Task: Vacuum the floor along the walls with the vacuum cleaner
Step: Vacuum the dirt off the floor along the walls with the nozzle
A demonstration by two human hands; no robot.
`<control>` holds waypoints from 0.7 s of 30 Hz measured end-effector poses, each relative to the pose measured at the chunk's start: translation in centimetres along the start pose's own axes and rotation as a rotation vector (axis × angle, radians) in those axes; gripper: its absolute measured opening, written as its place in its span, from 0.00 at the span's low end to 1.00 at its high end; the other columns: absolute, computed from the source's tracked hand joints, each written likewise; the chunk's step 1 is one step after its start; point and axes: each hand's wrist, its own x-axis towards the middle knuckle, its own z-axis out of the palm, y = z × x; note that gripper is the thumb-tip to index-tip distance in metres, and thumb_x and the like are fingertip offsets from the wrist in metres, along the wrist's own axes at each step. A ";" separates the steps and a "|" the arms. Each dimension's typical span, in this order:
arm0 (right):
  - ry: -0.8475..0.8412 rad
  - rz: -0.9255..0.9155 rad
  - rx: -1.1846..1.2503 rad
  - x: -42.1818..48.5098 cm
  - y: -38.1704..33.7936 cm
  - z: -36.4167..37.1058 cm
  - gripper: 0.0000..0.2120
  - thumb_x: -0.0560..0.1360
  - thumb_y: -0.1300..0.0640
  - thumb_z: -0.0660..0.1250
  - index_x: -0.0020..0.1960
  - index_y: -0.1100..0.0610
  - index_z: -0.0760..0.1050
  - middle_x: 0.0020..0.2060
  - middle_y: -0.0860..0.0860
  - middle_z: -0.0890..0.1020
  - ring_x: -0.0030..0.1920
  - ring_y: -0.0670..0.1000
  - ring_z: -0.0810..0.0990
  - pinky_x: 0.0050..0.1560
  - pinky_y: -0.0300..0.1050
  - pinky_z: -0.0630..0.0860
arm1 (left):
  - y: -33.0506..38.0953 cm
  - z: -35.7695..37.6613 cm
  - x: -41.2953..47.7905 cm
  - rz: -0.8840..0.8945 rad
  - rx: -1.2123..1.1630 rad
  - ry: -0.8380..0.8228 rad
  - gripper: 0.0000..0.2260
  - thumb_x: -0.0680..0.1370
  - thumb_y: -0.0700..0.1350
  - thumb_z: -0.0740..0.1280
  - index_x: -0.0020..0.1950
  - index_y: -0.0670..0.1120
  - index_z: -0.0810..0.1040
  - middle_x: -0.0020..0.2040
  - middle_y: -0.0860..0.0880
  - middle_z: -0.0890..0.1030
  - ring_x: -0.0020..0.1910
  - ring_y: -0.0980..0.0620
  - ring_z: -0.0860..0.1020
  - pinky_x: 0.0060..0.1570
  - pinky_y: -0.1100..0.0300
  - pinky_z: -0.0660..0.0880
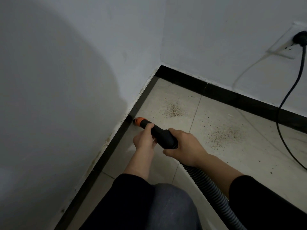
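The black vacuum nozzle (163, 136) has an orange tip (137, 121) that points at the black skirting (116, 143) of the left wall, close to the floor. My left hand (143, 140) grips the nozzle near the front. My right hand (184, 146) grips its thicker rear part. A ribbed grey hose (209, 186) runs from the nozzle back under my right forearm. Two patches of brown crumbs lie on the pale tiles: one patch (173, 110) near the corner and another patch (224, 135) further right.
The white walls meet in a corner (160, 65). A black plug (299, 38) sits in a white wall socket at the upper right, its black cable (282, 117) looping over the floor beside a thin white cord (245, 68). My knee (171, 206) is bent low at the bottom.
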 end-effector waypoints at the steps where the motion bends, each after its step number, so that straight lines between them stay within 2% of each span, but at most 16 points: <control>1: 0.000 0.001 0.000 0.1 0.0 0.0 0.18 0.69 0.49 0.72 0.55 0.53 0.72 0.42 0.51 0.77 0.41 0.51 0.76 0.40 0.44 0.74 | 0.0 0.0 0.1 0.003 0.001 0.003 0.10 0.74 0.41 0.73 0.51 0.40 0.77 0.50 0.40 0.82 0.48 0.46 0.82 0.35 0.59 0.79; 3: 0.002 0.000 0.001 0.2 -0.1 0.1 0.18 0.69 0.49 0.72 0.55 0.53 0.72 0.43 0.51 0.77 0.42 0.52 0.77 0.41 0.46 0.75 | 0.0 0.0 0.4 0.006 -0.002 0.015 0.12 0.74 0.41 0.74 0.54 0.39 0.77 0.51 0.40 0.82 0.49 0.46 0.82 0.35 0.59 0.79; 7: 0.003 0.004 0.009 0.3 -0.1 0.2 0.18 0.69 0.49 0.72 0.55 0.53 0.71 0.44 0.52 0.78 0.43 0.53 0.77 0.43 0.49 0.76 | -0.1 0.1 0.7 0.012 -0.009 0.019 0.11 0.74 0.41 0.74 0.53 0.40 0.78 0.51 0.41 0.82 0.48 0.46 0.82 0.34 0.59 0.78; 15: 0.023 0.035 -0.009 0.2 -0.1 0.3 0.17 0.69 0.49 0.71 0.55 0.52 0.71 0.44 0.51 0.77 0.42 0.52 0.76 0.41 0.47 0.76 | -0.4 0.5 1.2 0.014 0.004 -0.007 0.16 0.74 0.43 0.74 0.59 0.39 0.78 0.53 0.41 0.82 0.51 0.46 0.81 0.35 0.59 0.78; 19: 0.038 0.051 -0.021 -0.2 0.3 0.0 0.17 0.69 0.49 0.71 0.54 0.52 0.70 0.43 0.50 0.76 0.41 0.51 0.75 0.39 0.44 0.73 | -0.7 1.0 1.1 0.019 0.025 -0.027 0.15 0.74 0.43 0.74 0.57 0.39 0.78 0.53 0.41 0.82 0.52 0.45 0.81 0.37 0.58 0.78; 21: 0.045 0.063 -0.025 -0.5 0.6 -0.3 0.17 0.69 0.49 0.71 0.54 0.52 0.70 0.43 0.50 0.75 0.41 0.51 0.75 0.39 0.45 0.74 | -1.0 1.3 0.9 0.023 0.041 -0.040 0.11 0.74 0.43 0.74 0.53 0.41 0.78 0.52 0.41 0.82 0.52 0.45 0.81 0.36 0.58 0.78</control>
